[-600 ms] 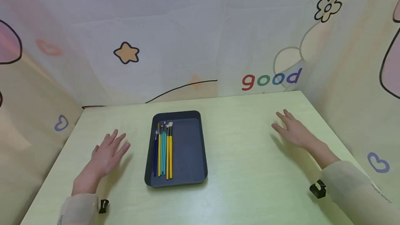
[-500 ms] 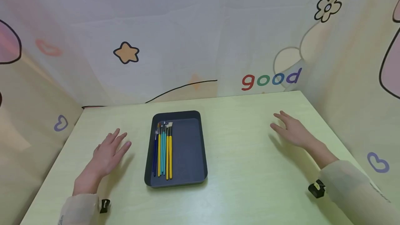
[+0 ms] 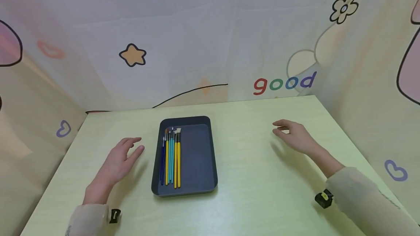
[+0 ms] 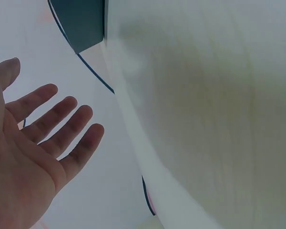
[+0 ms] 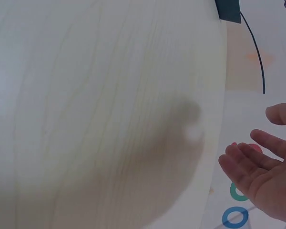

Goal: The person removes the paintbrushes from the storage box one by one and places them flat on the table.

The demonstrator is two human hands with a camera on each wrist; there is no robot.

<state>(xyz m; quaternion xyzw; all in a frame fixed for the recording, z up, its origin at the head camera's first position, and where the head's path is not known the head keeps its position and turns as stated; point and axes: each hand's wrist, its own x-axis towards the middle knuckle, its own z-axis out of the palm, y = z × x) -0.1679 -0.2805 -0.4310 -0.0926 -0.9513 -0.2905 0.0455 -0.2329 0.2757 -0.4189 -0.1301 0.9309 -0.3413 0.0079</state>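
A dark grey tray (image 3: 198,156) lies left of the middle of the table in the head view. Along its left side several slim paintbrushes (image 3: 170,159) lie side by side, with dark blue, yellow and turquoise handles and bristles toward the back. My left hand (image 3: 118,161) hovers just left of the tray, fingers loosely bent, thumb apart, holding nothing. Well to the right of the tray, my right hand (image 3: 295,137) is held above the table with nothing in it. Its fingers are relaxed and bent toward the thumb. Each wrist view shows an empty palm and a corner of the tray.
The pale wooden table (image 3: 242,192) is bounded at the back by a printed curtain (image 3: 197,46) with a star, a flower and the word "good". Similar cloth hangs along both sides. A small black clip-like device (image 3: 324,198) sits at the right cuff.
Both hands have moved inward toward the tray, the right one leftward and the left one rightward. Their fingers, spread before, are now more bent. Tray and paintbrushes stay in place.
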